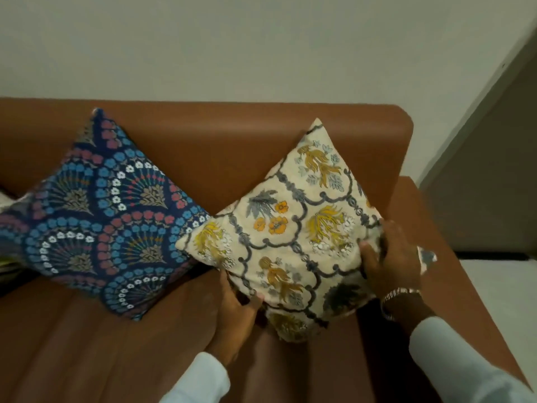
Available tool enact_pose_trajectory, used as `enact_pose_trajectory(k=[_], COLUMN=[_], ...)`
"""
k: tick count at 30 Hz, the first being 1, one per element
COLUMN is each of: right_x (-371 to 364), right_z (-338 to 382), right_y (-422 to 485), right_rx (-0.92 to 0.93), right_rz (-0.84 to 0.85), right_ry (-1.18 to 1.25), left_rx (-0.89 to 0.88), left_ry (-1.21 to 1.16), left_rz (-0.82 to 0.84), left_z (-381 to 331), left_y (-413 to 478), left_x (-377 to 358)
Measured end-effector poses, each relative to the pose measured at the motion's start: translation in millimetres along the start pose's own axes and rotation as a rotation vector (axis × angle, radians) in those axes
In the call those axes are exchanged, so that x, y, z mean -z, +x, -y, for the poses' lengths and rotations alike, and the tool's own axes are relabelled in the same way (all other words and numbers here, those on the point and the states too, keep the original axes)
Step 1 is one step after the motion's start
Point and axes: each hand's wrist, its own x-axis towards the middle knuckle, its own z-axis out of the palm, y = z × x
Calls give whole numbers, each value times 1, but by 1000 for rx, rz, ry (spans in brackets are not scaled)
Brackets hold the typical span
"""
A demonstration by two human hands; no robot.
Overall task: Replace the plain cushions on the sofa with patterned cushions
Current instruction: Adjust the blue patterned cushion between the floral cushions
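Observation:
A cream cushion [293, 228] with yellow, orange and grey flowers stands on one corner at the right end of the brown sofa [220, 146], leaning on the backrest. My left hand [236, 312] grips its lower left edge. My right hand [390, 257], with a watch on the wrist, grips its right corner. A dark blue cushion [96, 216] with blue, red and white fan patterns leans on the backrest to the left, its corner touching the cream one.
The sofa's right armrest [430, 228] runs beside my right hand, with a small shiny object [427, 255] lying on it. Another cushion's edge [8, 205] shows at the far left. A white wall [232, 45] rises behind the sofa.

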Motion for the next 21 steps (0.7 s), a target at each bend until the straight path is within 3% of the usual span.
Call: enact_pose_trajectory(k=[3, 5, 7, 10, 14, 18, 21], right_x=[1, -7, -44, -74, -92, -140, -167], right_z=[47, 81, 151, 189, 213, 285, 324], right_y=[-5, -14, -40, -44, -9, 9, 12], right_rx=[270, 404, 554, 646, 516, 339, 216], right_rz=[-101, -39, 78, 196, 307, 491, 549], right_ry=[-5, -6, 15, -67, -281, -261, -130], left_rx=[-85, -177, -278, -269, -205, -26, -119], left_ry=[79, 145, 215, 241, 369, 289, 146], left_rz=[-122, -192, -362, -538, -683, -551, -393], left_z=[-32, -52, -69, -95, -126, -112, -99], left_y=[-5, 5, 21, 51, 80, 112, 138], left_x=[30, 55, 138, 198, 247, 345, 402])
